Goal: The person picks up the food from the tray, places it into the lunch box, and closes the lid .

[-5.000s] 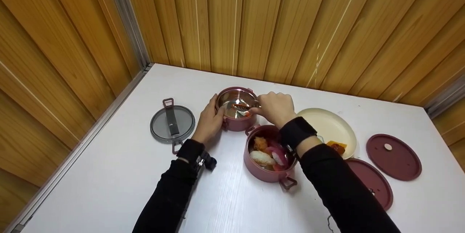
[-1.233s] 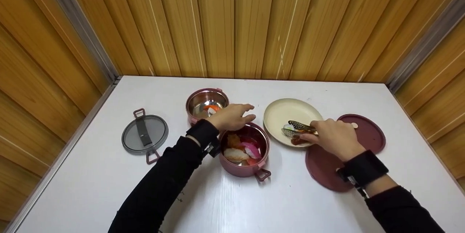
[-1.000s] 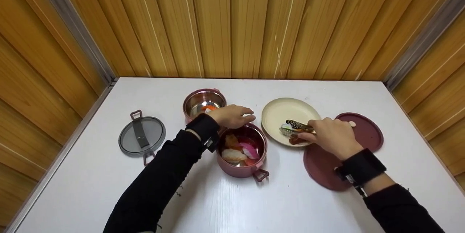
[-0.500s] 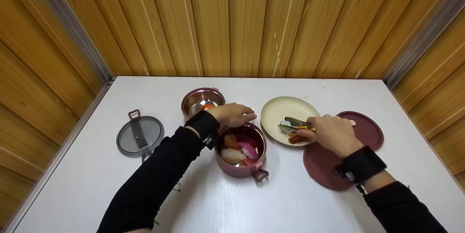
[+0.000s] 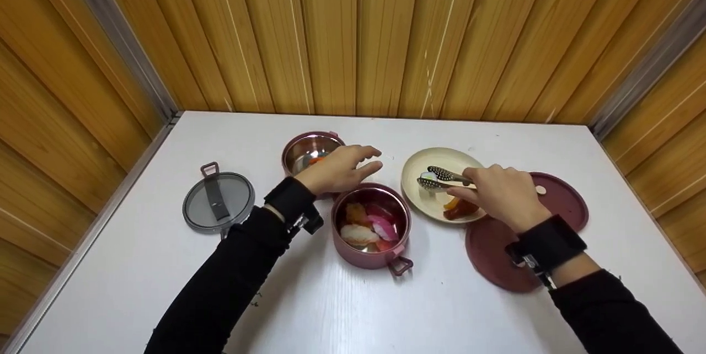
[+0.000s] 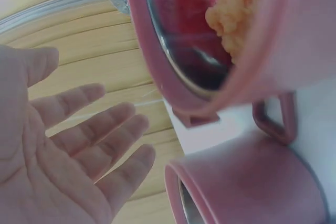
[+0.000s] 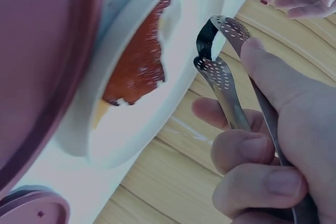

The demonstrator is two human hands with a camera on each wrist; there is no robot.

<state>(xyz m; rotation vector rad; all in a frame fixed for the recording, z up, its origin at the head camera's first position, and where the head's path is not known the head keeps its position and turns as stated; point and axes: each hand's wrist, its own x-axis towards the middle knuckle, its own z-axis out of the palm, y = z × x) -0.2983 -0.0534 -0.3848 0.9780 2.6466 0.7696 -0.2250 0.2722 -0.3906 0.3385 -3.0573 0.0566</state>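
My right hand (image 5: pixel 506 195) holds perforated metal tongs (image 5: pixel 449 177) over the cream plate (image 5: pixel 416 169). Pinched between the tongs' tips is a small sushi roll (image 5: pixel 428 176), white and green on top; its black wrap (image 7: pixel 206 41) shows in the right wrist view. A glossy brown-red food piece with yellow beneath (image 5: pixel 460 209) lies on the plate. My left hand (image 5: pixel 341 168) hovers with fingers spread, touching nothing, and partly hides the far pot (image 5: pixel 309 147). Below it stands the near pink pot (image 5: pixel 364 259), containing several toy-like food pieces, among them a fried lump (image 6: pixel 239 17).
A grey lid (image 5: pixel 237 197) with handles lies at the left. Two dark red lids, the nearer one (image 5: pixel 493 257) and the farther one (image 5: pixel 562 205), lie at the right, under and beyond my right hand. Wood-patterned walls (image 5: pixel 386 39) bound the white table (image 5: pixel 430 315).
Earlier my left hand held the far pot while the tongs were inside it. My right hand then moved to the plate. Now the tongs have lifted the sushi roll away from the brown-red piece.
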